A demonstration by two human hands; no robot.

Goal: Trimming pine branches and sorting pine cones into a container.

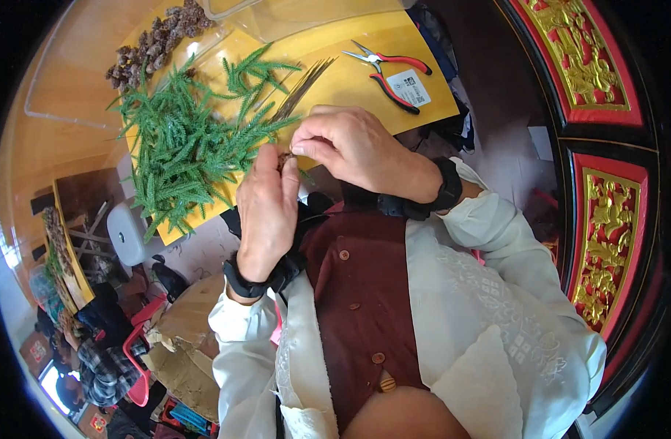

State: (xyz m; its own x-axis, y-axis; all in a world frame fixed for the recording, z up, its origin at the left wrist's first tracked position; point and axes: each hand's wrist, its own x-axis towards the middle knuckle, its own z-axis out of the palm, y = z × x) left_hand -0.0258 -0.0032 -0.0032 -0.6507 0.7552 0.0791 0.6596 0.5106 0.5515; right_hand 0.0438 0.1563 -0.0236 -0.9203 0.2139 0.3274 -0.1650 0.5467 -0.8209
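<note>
Between the thumb and fingers of my left hand (266, 201) sits a small brown pine cone (283, 160), mostly covered by the fingers. My right hand (353, 150) is beside it with thumb and forefinger pinched together right at the cone; whatever is in that pinch is too small to make out. Just left of my hands a heap of green artificial pine sprigs (178, 139) spreads over the yellow table (343, 91). A bundle of thin brown wires or stems (302, 88) lies beyond my right hand.
Pliers (381, 69) with red and black handles lie at the far right of the table, partly over a white printed card (408, 88). More pine cones (156, 45) are piled at the far left. A cardboard box (192, 351) stands lower left; a person (108, 369) sits beyond.
</note>
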